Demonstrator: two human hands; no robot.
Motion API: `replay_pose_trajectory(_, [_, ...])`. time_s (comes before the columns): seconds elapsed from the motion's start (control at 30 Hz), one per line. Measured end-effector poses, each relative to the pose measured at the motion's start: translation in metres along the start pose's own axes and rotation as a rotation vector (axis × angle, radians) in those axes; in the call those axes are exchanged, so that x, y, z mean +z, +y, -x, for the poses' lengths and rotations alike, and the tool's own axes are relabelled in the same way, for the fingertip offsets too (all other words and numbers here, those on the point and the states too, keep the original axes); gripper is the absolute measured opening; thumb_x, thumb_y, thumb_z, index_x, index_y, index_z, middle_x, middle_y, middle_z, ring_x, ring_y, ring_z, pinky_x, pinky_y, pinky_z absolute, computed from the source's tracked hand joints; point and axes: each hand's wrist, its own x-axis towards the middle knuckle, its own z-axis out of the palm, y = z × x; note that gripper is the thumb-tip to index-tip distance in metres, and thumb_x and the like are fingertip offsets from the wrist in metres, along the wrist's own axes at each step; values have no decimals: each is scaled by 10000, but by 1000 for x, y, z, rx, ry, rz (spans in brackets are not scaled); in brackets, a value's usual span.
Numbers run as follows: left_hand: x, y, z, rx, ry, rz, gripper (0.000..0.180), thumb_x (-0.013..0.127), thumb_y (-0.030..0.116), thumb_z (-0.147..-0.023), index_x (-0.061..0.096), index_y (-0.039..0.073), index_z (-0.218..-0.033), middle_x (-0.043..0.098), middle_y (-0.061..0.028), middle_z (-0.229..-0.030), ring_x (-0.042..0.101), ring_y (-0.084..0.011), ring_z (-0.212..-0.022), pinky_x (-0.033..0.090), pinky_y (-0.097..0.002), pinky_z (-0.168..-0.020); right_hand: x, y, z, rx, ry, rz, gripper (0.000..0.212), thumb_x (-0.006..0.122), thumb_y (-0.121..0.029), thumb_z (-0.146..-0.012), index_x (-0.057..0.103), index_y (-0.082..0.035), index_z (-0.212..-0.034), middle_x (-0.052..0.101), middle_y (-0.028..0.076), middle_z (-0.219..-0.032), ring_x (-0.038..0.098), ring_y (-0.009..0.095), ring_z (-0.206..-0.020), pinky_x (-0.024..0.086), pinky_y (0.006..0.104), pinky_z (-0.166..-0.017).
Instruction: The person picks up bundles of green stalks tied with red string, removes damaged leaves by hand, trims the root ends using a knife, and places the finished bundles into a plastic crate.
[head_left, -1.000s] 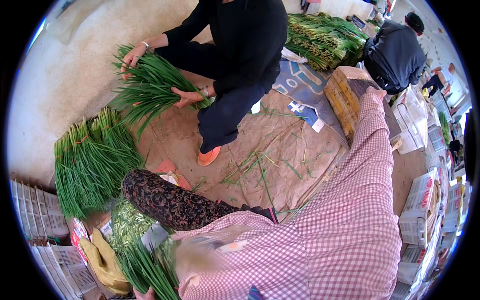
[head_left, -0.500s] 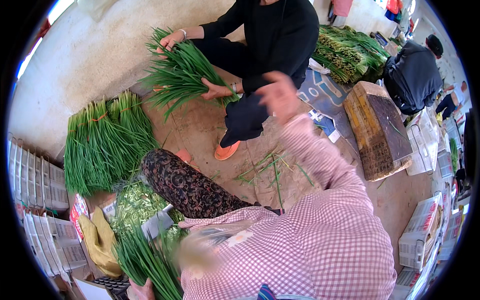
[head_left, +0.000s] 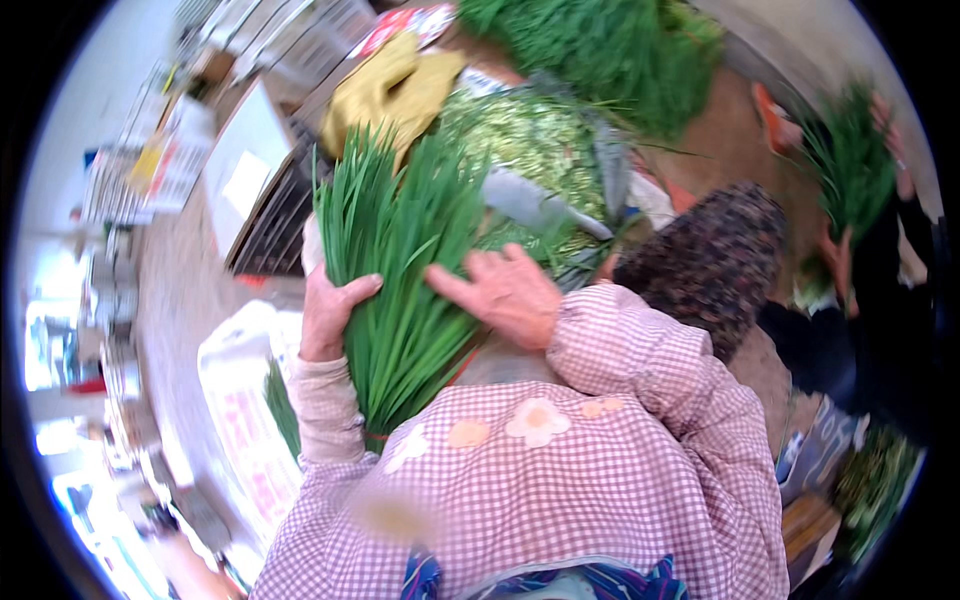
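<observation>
A thick bunch of garlic chives (head_left: 410,270) stands upright before my chest, leaf tips pointing away. My left hand (head_left: 335,300) grips its left side, thumb across the leaves and the other fingers hidden behind. Against or just off the bunch's right side is my right hand (head_left: 505,295), fingers spread, holding nothing. Beyond that hand lies a flat grey tool (head_left: 535,203), perhaps a cleaver, on a pile of pale green trimmings (head_left: 530,140). An orange-red band (head_left: 376,436) shows at the bunch's lower end.
More chives (head_left: 600,50) are heaped at the far side. A mustard-yellow cloth (head_left: 390,90) lies beyond my left hand, by a white-topped box (head_left: 245,170). A white sack (head_left: 250,390) is at left. Right of a patterned knee (head_left: 710,260), a co-worker holds another bunch (head_left: 850,165).
My view has swung left toward the chives in my left hand. My right hand, earlier raised toward the co-worker, is now down beside the bunch.
</observation>
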Motion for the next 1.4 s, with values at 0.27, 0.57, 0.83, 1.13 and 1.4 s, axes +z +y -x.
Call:
replay_pose_trajectory(0.27, [-5, -13, 29, -147, 77, 430, 518, 718, 61, -735, 543, -59, -1207, 657, -135, -1077, 654, -216, -906, 527, -335, -835, 6, 77, 36, 235, 99, 162, 37, 516, -99, -821, 552, -106, -823, 641, 84, -727, 659, 274, -719, 434, 428, -682])
replay_pose_trajectory(0.57, [-1, -13, 19, -146, 81, 431, 499, 710, 48, -736, 549, -73, -1192, 662, -144, -1065, 659, -212, -892, 535, -327, -819, -70, 87, 16, 484, 516, -588, 183, 583, -41, -889, 654, -16, -1056, 688, 87, -860, 648, 151, -740, 504, 294, -683])
replay_pose_trajectory(0.83, [6, -4, 20, -172, 129, 487, 527, 706, 13, -741, 524, -60, -1230, 648, -149, -1093, 657, -228, -915, 537, -340, -831, -63, -8, -27, -376, 462, -548, 265, 726, -33, -665, 661, -54, -921, 649, 97, -879, 645, 274, -856, 489, 422, -903])
replay_pose_trajectory(1.13, [-5, -18, 26, -203, 164, 670, 494, 696, -9, -737, 541, -46, -1204, 649, -144, -1077, 653, -242, -916, 533, -356, -841, 17, -20, -28, -357, 127, -219, 343, 700, -307, -768, 593, -60, -980, 538, 58, -858, 541, 243, -880, 390, 423, -942])
replay_pose_trajectory(1.4, [-4, -15, 27, -216, 216, 776, 494, 651, -46, -751, 517, -59, -1226, 640, -162, -1094, 654, -260, -945, 543, -378, -856, 12, -19, -10, -322, 178, -295, 323, 705, -290, -763, 598, -81, -985, 521, 52, -802, 537, 230, -821, 417, 366, -768])
